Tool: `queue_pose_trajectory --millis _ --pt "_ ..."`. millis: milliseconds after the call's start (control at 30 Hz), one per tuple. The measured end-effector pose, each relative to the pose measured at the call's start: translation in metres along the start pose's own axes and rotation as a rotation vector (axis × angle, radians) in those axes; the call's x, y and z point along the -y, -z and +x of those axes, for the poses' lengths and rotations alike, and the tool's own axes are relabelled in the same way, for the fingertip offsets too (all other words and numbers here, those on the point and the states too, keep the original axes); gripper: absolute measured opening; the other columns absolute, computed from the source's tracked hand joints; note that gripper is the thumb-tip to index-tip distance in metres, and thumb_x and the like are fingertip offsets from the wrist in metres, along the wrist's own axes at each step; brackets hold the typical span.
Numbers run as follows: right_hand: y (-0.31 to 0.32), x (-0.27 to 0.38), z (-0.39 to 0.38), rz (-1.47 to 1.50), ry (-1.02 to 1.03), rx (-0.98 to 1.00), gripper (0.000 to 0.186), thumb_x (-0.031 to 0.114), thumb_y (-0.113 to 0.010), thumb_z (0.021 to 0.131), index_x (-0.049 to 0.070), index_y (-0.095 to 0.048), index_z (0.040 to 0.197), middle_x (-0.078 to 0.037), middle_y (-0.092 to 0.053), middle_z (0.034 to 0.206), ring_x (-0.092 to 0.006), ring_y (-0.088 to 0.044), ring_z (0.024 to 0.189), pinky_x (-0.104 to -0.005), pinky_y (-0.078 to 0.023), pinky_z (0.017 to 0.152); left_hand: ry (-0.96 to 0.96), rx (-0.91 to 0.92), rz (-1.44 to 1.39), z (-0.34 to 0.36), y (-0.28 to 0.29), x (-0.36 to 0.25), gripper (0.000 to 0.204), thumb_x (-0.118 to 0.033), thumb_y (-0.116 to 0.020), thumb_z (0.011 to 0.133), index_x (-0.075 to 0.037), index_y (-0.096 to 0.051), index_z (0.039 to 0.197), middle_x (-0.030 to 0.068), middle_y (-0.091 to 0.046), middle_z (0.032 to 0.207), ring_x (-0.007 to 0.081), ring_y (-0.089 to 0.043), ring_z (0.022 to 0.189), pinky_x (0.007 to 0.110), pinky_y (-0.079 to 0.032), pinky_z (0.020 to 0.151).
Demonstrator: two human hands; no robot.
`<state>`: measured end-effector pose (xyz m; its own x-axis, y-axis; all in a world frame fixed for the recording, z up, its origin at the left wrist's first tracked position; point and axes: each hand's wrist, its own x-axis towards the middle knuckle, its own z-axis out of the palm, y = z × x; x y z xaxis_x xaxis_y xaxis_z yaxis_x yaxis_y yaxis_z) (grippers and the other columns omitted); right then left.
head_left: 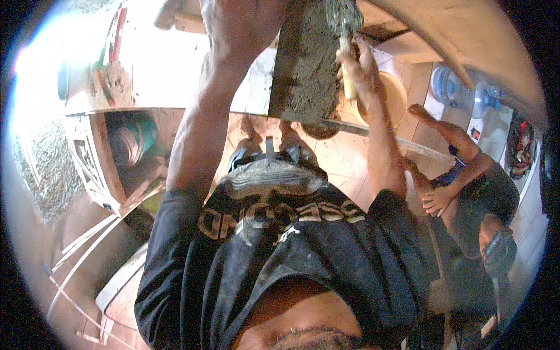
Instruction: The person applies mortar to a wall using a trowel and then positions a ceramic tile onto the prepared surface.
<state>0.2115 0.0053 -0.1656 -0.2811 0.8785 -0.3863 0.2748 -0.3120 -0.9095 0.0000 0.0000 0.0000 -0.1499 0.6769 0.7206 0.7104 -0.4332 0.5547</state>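
My right hand (pixel 359 70) grips the pale handle of a trowel (pixel 344 17), whose mortar-smeared metal blade is over the right side of a narrow surface spread with wet grey mortar (pixel 300 64). My left hand (pixel 245 20) reaches to the top edge, just left of the mortar strip; its fingers are out of frame, so what it holds or touches is hidden. A yellow bucket (pixel 391 96) stands just right of and below my right hand.
Another person (pixel 484 186) sits low at the right, near blue water jugs (pixel 443 87). At the left are a bright counter (pixel 146 70), a wooden cubby (pixel 87 151) holding buckets, a gravel pile (pixel 44 169) and white strips (pixel 84 245). Tiled floor (pixel 350 175) shows below.
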Motion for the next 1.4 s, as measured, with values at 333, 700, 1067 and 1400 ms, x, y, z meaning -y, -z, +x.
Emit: queue_pose_trajectory --millis 333,700,1067,1400 --pt "-0.008 -0.016 -0.088 0.553 -0.134 -0.352 0.023 0.016 -0.056 0.084 0.005 -0.048 0.103 -0.006 -0.055 0.072 -0.0156 -0.056 0.050 -0.0293 -0.050 0.040 0.121 0.104 -0.029 0.001 0.002 0.005 0.025 -0.002 -0.059 0.080 -0.010 -0.058 0.103 0.0087 -0.065 0.097 0.0181 -0.062 0.091 0.033 -0.047 0.082" --pt "0.100 0.017 0.012 0.792 0.256 0.155 0.042 0.030 -0.061 0.083 0.005 -0.048 0.113 -0.006 -0.056 0.099 -0.0183 -0.060 0.079 -0.0294 -0.052 0.065 -0.087 0.187 0.036 -0.058 0.016 0.005 0.033 0.004 -0.067 0.065 -0.006 -0.054 0.093 0.0125 -0.062 0.102 0.0318 -0.058 0.100 0.040 -0.046 0.084" --pt "0.087 0.003 0.014 0.703 0.204 0.020 0.062 -0.001 -0.062 0.066 0.010 -0.040 0.122 -0.004 -0.048 0.095 -0.0168 -0.053 0.091 -0.0310 -0.048 0.081 0.496 0.281 -0.859 -0.124 0.047 0.008 0.054 -0.043 -0.063 0.079 -0.005 -0.051 0.115 0.0126 -0.047 0.128 0.0267 -0.043 0.121 0.040 -0.038 0.098" --pt "0.052 -0.015 -0.011 0.687 0.259 -0.041 0.076 -0.004 -0.057 0.058 0.010 -0.035 0.129 -0.006 -0.041 0.111 -0.0213 -0.050 0.101 -0.0322 -0.048 0.084 1.386 0.231 -1.174 -0.176 0.000 0.021 0.043 -0.020 -0.062 0.084 0.003 -0.047 0.117 0.0132 -0.059 0.100 0.0209 -0.059 0.089 0.034 -0.050 0.076"
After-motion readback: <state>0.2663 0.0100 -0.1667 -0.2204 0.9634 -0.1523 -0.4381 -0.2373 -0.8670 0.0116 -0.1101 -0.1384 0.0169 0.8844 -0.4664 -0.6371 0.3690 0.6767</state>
